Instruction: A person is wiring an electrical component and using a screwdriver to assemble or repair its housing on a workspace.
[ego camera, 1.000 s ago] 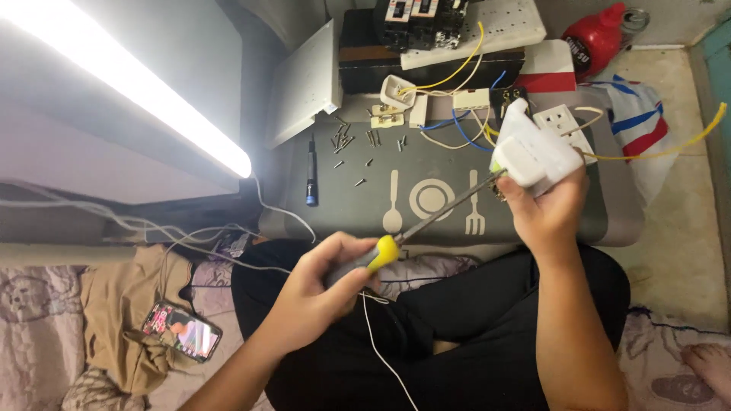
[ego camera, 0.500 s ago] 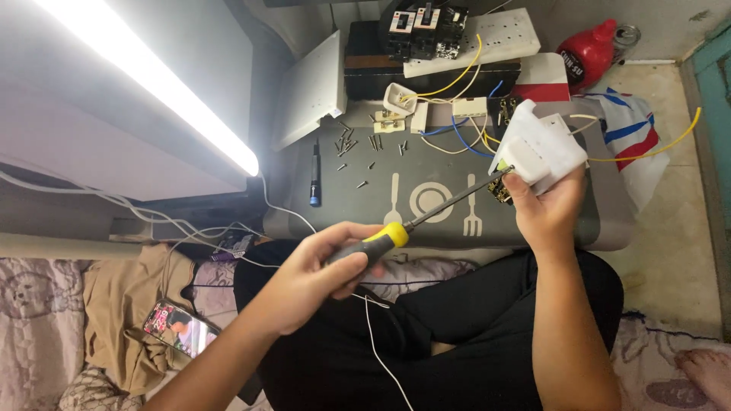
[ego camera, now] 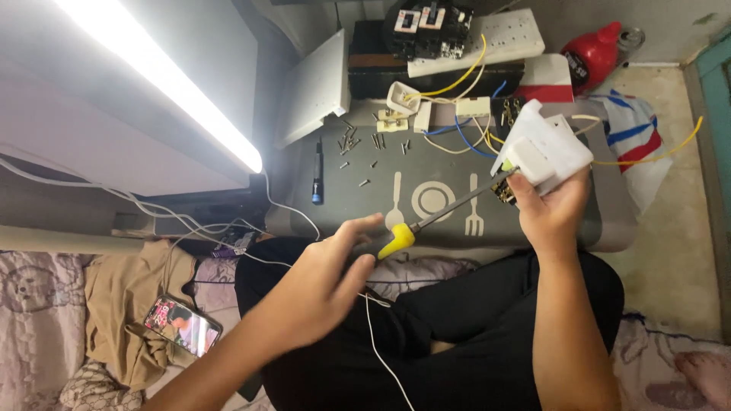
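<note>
Your left hand (ego camera: 324, 285) wraps yellow-handled screwdriver (ego camera: 449, 215); shaft runs up-right, tip at white socket box (ego camera: 542, 149). Your right hand (ego camera: 550, 209) grips that box from below, held above grey mat (ego camera: 358, 205). Mat carries white fork, plate and knife print; loose screws (ego camera: 365, 146) scattered on upper part, dark pen-shaped tool (ego camera: 317, 171) at left edge. Red bottle (ego camera: 592, 52) stands top right, beside red-and-white flat package (ego camera: 544, 78). Phone (ego camera: 183, 325), screen lit, lies on tan cloth lower left.
</note>
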